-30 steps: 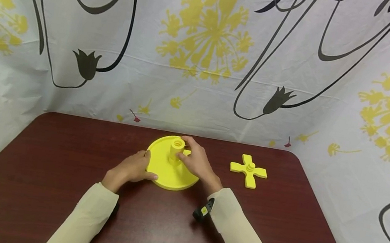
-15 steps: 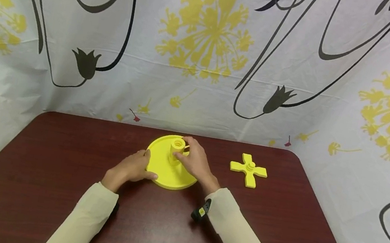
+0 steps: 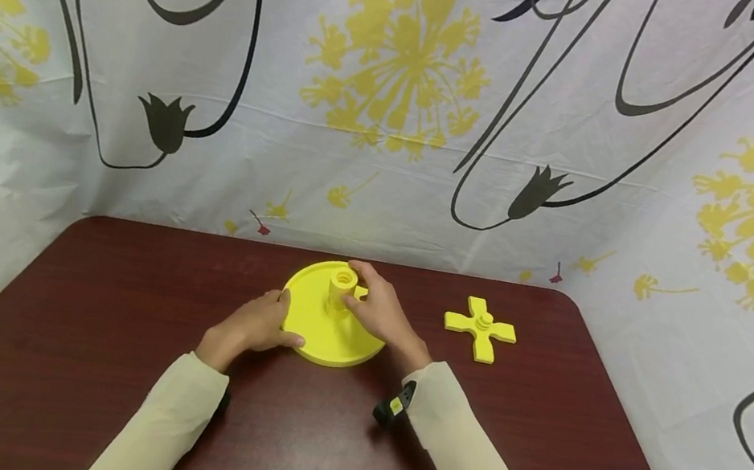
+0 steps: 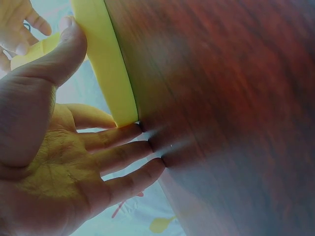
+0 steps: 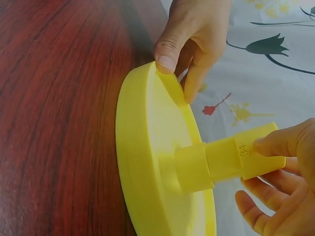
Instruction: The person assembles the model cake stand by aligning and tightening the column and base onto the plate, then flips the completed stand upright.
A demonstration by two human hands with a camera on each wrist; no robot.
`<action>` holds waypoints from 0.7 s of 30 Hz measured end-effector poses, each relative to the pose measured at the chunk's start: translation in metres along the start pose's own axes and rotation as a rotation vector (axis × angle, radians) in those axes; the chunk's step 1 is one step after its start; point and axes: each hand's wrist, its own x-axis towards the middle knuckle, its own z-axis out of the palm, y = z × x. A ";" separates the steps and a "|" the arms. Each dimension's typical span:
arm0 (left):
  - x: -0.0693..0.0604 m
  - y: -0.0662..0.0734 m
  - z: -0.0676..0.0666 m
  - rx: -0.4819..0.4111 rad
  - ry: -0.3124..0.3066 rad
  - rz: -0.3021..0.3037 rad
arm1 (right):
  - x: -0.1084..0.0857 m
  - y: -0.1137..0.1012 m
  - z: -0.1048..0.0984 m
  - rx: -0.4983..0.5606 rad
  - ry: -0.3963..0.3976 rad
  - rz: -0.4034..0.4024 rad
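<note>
A round yellow tray (image 3: 323, 347) with a raised rim lies on the table. From its middle rises a yellow post (image 5: 231, 156), upright, with a threaded hole in its top and a flared upper end. My left hand (image 3: 256, 322) holds the tray's left edge between thumb and fingers, its fingertips down at the tabletop in the left wrist view. Thumb and fingers of my right hand (image 3: 385, 316) pinch the post near its top; the right wrist view shows the thumb (image 5: 280, 141) flat against its side. The post's joint with the tray is partly visible.
A yellow cross-shaped piece (image 3: 482, 329), with a threaded stub on top, lies to the right of the tray. The dark reddish-brown table (image 3: 286, 449) ends at the back against a white floral-printed cloth (image 3: 380, 211).
My right hand turned slightly with the post, its thumb shifting left, then came back to nearly its former place. The left hand and the tray stay put.
</note>
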 end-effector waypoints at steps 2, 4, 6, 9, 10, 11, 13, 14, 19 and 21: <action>0.000 0.000 0.000 -0.002 0.000 0.000 | 0.000 0.001 0.000 -0.011 0.003 -0.004; -0.001 0.000 0.000 -0.003 -0.001 -0.001 | 0.001 0.001 0.001 -0.020 0.012 -0.001; -0.001 0.000 0.000 -0.005 -0.002 0.001 | 0.001 0.000 0.002 -0.025 0.024 0.007; -0.001 0.000 0.000 -0.009 -0.004 0.000 | 0.000 0.000 0.003 -0.021 0.045 0.014; -0.001 0.000 0.000 -0.011 -0.004 -0.001 | 0.000 0.000 0.003 -0.022 0.052 0.017; -0.001 0.000 0.000 -0.013 -0.004 -0.003 | 0.000 0.000 0.004 -0.028 0.059 0.020; -0.001 -0.001 0.000 -0.013 -0.005 -0.006 | 0.000 0.000 0.005 -0.044 0.071 0.027; -0.001 -0.001 0.000 -0.014 -0.005 -0.008 | 0.000 0.000 0.006 -0.052 0.075 0.033; -0.001 -0.001 0.001 -0.019 -0.002 -0.008 | 0.001 -0.001 0.007 -0.084 0.080 0.060; -0.001 -0.001 0.001 -0.021 0.000 -0.008 | 0.001 -0.001 0.007 -0.079 0.073 0.064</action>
